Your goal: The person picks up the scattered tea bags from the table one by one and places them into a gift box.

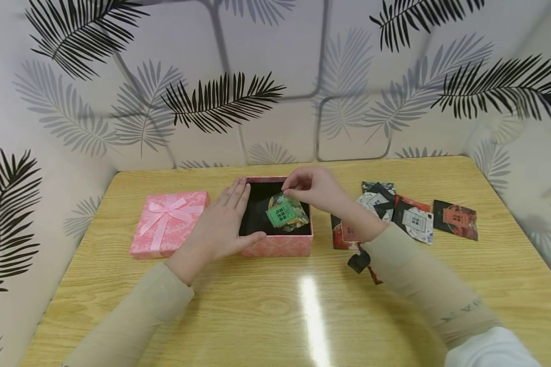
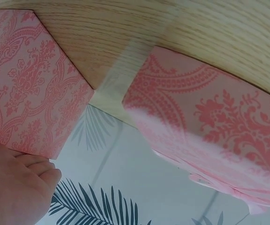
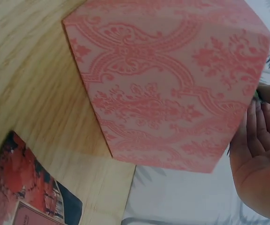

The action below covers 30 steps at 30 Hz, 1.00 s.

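R hand (image 1: 319, 191) had thumb & index pinching the upper edge of a green-label sachet (image 1: 288, 211); the sachet slanted from those fingers toward the near side, w/in the opening of a pink damask-print gift box (image 1: 276, 247). Couldn't tell if it touched the box's black interior (image 1: 255, 216). L hand (image 1: 222, 219) lay along the box's L rim, four fingers straight & close together, pointing away, thumb stuck out sideways at the front rim; a strip of black interior separated them from the sachet. Box lid (image 1: 170, 221), w/ pink ribbon bow (image 1: 169, 211), lay just beside L hand. To the box's R, partly hidden by R forearm, was a heap of other sachets (image 1: 385, 206), overlapping, in black, red & white; a black-&-red sachet (image 1: 456, 219) lay at its far R. All sat on a wood-grain worktop (image 1: 239, 316), w/ palm-leaf wall covering (image 1: 298, 76) behind.
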Tool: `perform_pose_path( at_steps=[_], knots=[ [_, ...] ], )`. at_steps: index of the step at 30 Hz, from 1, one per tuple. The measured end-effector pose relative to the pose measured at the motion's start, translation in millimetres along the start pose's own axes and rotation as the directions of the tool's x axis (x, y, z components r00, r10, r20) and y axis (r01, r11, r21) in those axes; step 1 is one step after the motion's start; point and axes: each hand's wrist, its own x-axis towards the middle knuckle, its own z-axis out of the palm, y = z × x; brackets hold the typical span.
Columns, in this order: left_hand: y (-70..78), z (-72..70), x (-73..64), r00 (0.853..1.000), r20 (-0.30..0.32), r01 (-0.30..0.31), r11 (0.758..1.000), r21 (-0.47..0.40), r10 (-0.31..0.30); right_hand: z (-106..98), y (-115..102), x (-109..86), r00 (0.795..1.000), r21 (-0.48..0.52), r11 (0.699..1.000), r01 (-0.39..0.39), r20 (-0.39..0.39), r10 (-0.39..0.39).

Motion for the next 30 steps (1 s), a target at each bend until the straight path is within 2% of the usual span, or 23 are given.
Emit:
perform_pose_path(
  at_steps=[7,14,25,30],
  knots=[
    [-1.2,1.1,-0.2,1.000,0.001,0.003,1.000,0.003,-0.003,13,-5,-2.1,0.996,-0.087,0.995,0.048,0.076,-0.041],
    [-2.4,2.2,0.2,1.000,0.003,0.005,1.000,-0.008,-0.005,21,-3,-0.9,0.995,-0.184,0.982,0.052,0.098,-0.034],
    [-3.2,2.9,0.0,1.000,-0.013,0.000,1.000,-0.028,0.000,26,-3,-0.5,0.993,-0.362,0.927,0.098,0.098,-0.067],
    [-3.5,2.7,-0.3,1.000,-0.003,0.004,1.000,-0.025,-0.004,30,-2,-0.3,0.992,-0.450,0.885,0.119,0.085,-0.091]
  ],
)
